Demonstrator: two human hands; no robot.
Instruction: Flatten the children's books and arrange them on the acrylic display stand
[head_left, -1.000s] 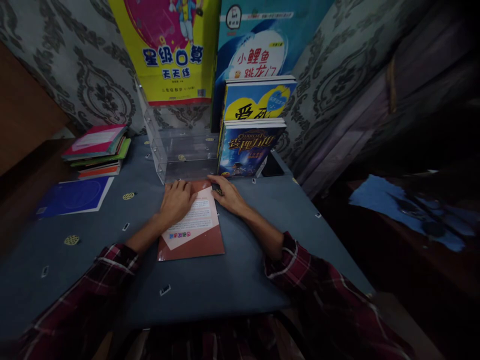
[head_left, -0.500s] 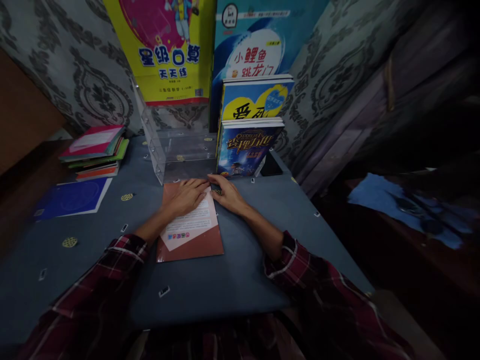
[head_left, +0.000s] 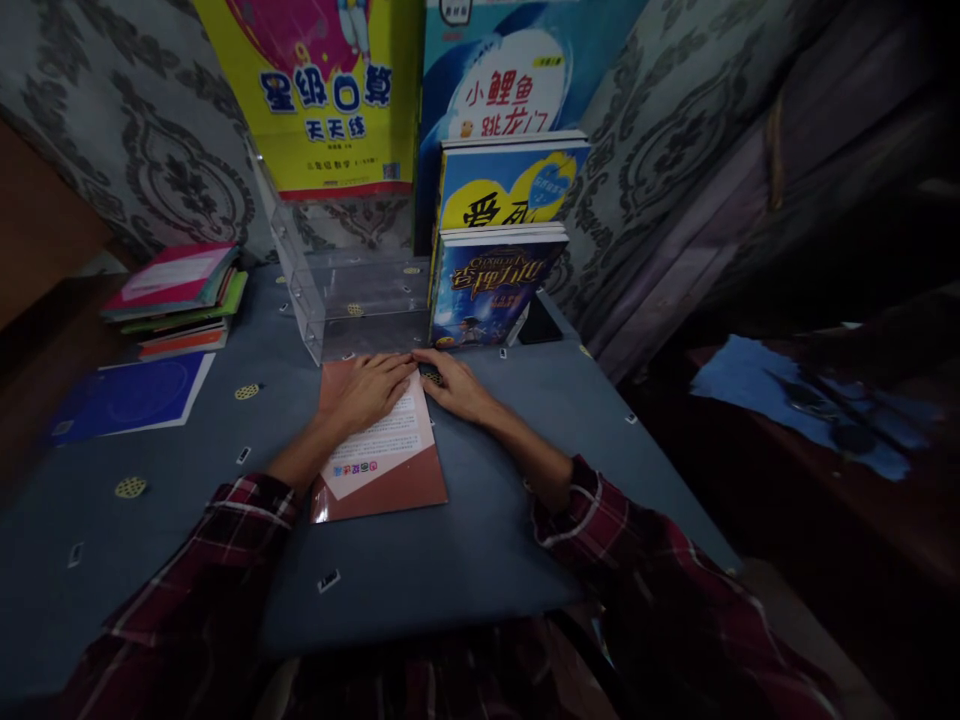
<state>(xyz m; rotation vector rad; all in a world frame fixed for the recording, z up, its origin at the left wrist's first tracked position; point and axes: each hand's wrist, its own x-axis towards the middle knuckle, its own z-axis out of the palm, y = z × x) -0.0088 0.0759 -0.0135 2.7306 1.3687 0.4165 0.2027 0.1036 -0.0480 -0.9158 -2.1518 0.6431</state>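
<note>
A thin brown book point(head_left: 405, 485) with a pale pink text panel lies flat on the table in front of me. Across its upper part rests my left hand point(head_left: 371, 390), fingers stretched out flat on the cover. My right hand point(head_left: 457, 388) is at the book's upper right corner, fingers extended toward the left fingertips and thumb apart, with bare tablecloth showing between. Whether its fingertips press on the corner is hard to make out. Just beyond both hands stands a clear plastic book rack point(head_left: 300, 290).
At the rack's right side stand a dark blue book point(head_left: 487, 290), a yellow-and-blue book point(head_left: 510, 190) and a tall teal book point(head_left: 442, 110). A yellow workbook point(head_left: 330, 150) stands behind. Leftward are a book stack point(head_left: 180, 290) and a blue booklet point(head_left: 135, 395). A dark phone-like slab point(head_left: 541, 325) lies right.
The camera view has shifted slightly, so the rack and books sit a little higher and further left. Both hands stay at the brown book with almost the same pose.
</note>
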